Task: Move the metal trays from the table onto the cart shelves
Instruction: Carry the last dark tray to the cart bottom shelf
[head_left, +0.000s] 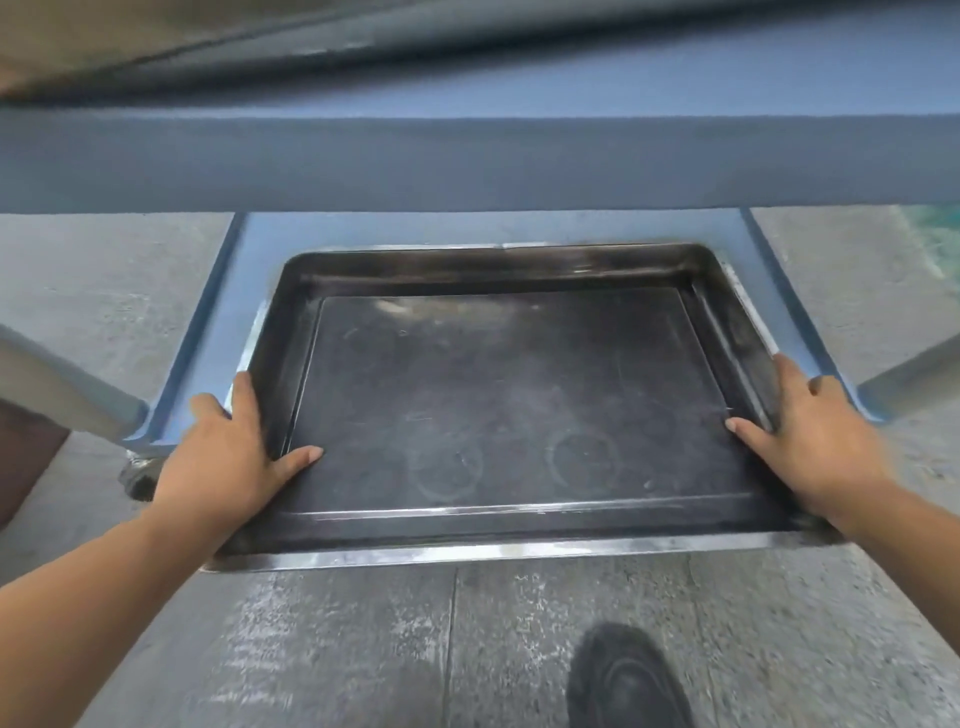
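Note:
A large dark metal tray (509, 405) with a shiny rim lies partly on the low blue cart shelf (223, 317), its near edge sticking out over the floor. My left hand (228, 447) grips the tray's left rim, thumb inside the tray and fingers over the edge. At the tray's right rim my right hand (810, 436) holds on the same way. An upper blue shelf (467, 161) of the cart crosses the view above the tray.
Grey cart legs (67, 384) slant out at left and right (909, 374), with a caster wheel (137, 480) at the lower left. Concrete floor surrounds the cart. My black shoe (628, 680) is on the floor below the tray.

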